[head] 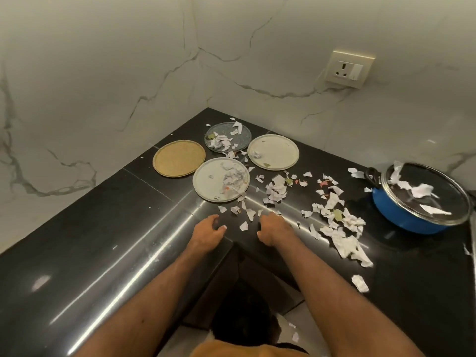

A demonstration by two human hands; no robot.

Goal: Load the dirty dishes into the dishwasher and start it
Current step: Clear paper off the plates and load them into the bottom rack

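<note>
Grip of left hand [209, 229] and right hand [270, 228]: curled, empty, on black polished stone counter [103, 228]; four round scrap-littered plates [221, 179] and blue glass-lidded pot [417, 202] unloaded, so loading looks barely begun.

A black glossy corner countertop [103, 228] carries four plates: a tan plate [179, 158], a grey speckled plate [228, 137] and two cream plates [221, 179] [273, 152]. Torn paper scraps [332, 215] litter it, beside a blue lidded pot [419, 199]

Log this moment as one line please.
left hand: open, counter edge | right hand: curled among paper scraps | plates: unloaded
</note>
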